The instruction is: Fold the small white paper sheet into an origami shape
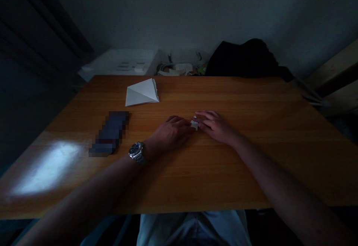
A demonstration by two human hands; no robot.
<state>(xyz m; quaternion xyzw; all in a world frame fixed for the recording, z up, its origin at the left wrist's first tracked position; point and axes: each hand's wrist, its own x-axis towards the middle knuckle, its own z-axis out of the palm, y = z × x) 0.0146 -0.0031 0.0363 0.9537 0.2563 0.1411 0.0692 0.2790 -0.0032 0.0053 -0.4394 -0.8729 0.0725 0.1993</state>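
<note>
Near the middle of the wooden table (223,175), a small folded piece of white paper (195,124) lies between my two hands. My left hand (175,132), palm down, reaches it from the left, with the fingers pressed together and their tips at its left edge. From the right, my right hand (215,125) holds the paper's other side with thumb and fingers, the upper finger stretched past its top. Fingers cover part of the paper, so its full shape is hidden. A metal watch (136,152) is on my left wrist.
A larger folded white paper (142,92) lies at the back left of the table. A dark pixelated object (110,132) lies left of my hands. Behind the far edge are a white plastic bin (123,61), small clutter (179,69) and black cloth (243,59).
</note>
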